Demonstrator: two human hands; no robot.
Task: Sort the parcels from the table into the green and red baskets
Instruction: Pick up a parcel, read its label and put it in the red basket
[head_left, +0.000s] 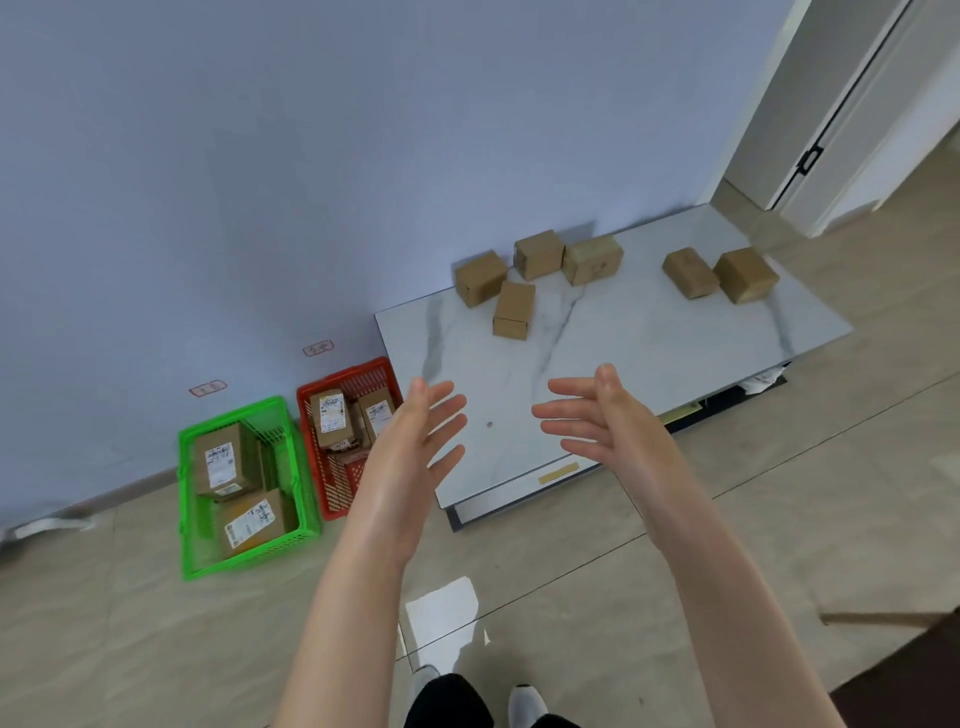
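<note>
Several brown cardboard parcels lie on the far side of the white marble table (623, 364): a cluster with the nearest parcel (514, 310) at the left, and two parcels (690, 273) (746, 274) at the right. My left hand (415, 436) and my right hand (597, 415) hover over the table's near part, both empty with fingers spread, palms facing each other. On the floor left of the table stand the red basket (337, 483) and the green basket (239, 558), each holding labelled parcels.
Small red-outlined labels (318, 348) (208, 388) are stuck on the blue wall above the baskets. A white door (852, 104) stands at the back right. Tiled floor lies in front of the table, with my feet (527, 706) at the bottom edge.
</note>
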